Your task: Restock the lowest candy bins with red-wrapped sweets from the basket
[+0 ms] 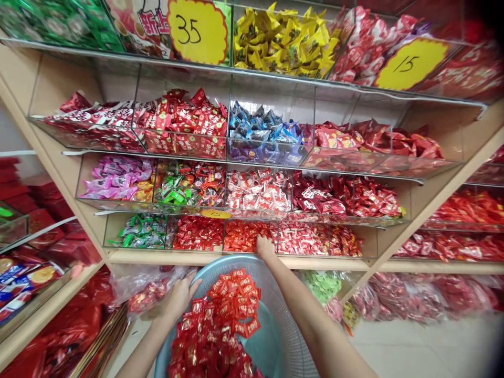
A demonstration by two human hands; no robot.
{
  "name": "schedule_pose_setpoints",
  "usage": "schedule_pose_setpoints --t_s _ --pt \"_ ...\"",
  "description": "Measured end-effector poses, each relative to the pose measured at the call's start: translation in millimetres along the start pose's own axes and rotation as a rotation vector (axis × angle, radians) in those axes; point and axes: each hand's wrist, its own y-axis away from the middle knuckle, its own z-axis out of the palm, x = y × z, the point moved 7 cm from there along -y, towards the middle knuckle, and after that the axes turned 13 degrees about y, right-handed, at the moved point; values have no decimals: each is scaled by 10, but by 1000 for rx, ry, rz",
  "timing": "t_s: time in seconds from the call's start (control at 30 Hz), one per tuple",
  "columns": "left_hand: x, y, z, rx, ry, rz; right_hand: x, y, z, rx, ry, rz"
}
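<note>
1. Head view: two bare hands show, both belonging to the person wearing the camera.
2. The left hand (181, 294) is closed on the left rim of the one basket (270, 287), a blue-grey one set near, in front of the shelf (157, 257).
3. The right hand (265, 246) reaches over the far rim to the near edge of the orange bin (244, 233). Its fingers look curled; I cannot tell whether they hold a candy.
4. The basket has two heaps of wrapped candies, each too many to count: one dark red heap (210, 336), near and left, and one orange-red heap (238, 296), farther and right. The two touch, and a bare part of the basket's floor shows to their right.
5. Four rows of clear bins show on the shelf. The bottom row has five heaps, from left to right: one green heap (145, 231), one red heap (199, 232), the orange bin's own candies, one pink-and-white heap (301, 239) and a second red heap at the right end.
6. Three yellow tags are on the rows: one reading 35 (199, 31), one reading 15 (411, 63) farther right, and one small tag (216, 213) just left of the orange bin.
7. By the floor, one clear bag (149, 294) with red packets lies left of the basket, and one green bundle (323, 284) lies to its right.
</note>
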Motion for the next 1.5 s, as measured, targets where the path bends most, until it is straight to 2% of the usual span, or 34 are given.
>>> schedule_pose_setpoints --t_s 0.17,0.47,0.63,0.97,1.17,1.37,1.5 --pt "11 14 -10 24 91 78 -32 -3 -4 12 11 -31" --pt "208 101 -38 11 101 65 -13 -26 -1 40 -17 -92" --pt "205 155 -55 4 122 62 89 -36 -2 86 -71 -133" --pt "381 216 -231 -3 162 43 195 -102 -80 163 -163 -115" --pt "215 226 -281 4 245 55 239 -65 -156 202 -218 -91" --pt "48 144 -137 1 311 83 327 14 -259 236 -251 -58" --pt "-38 119 -69 4 295 57 395 160 -376 349 -396 -66"
